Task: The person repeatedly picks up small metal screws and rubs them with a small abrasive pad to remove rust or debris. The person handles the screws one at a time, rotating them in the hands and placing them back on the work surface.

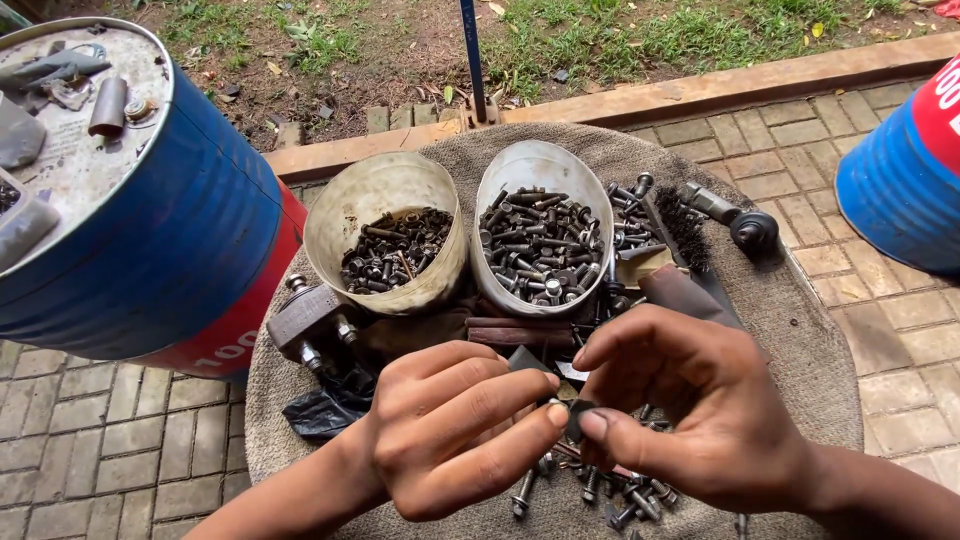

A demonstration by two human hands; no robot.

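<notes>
Two bare hands meet low in the middle of the frame. The left hand (450, 430) comes in from the lower left with its back turned up and its fingers (520, 385) curled and stretched toward the other hand. The right hand (690, 400) comes in from the lower right, with its thumb and first finger pinched shut on a small dark washer (577, 420). The left fingertips press against that same little piece, so both hands hold it together, just above the desk (800, 350), a round top covered with rough brown cloth. Right under the hands lies a loose bunch of bolts (600, 490). Higher up stand two pale tubs side by side: the left tub (385, 235) holds dark nuts and the right tub (540, 230) is full of bolts. A blue drum (150, 240) fills the upper left of the frame.
</notes>
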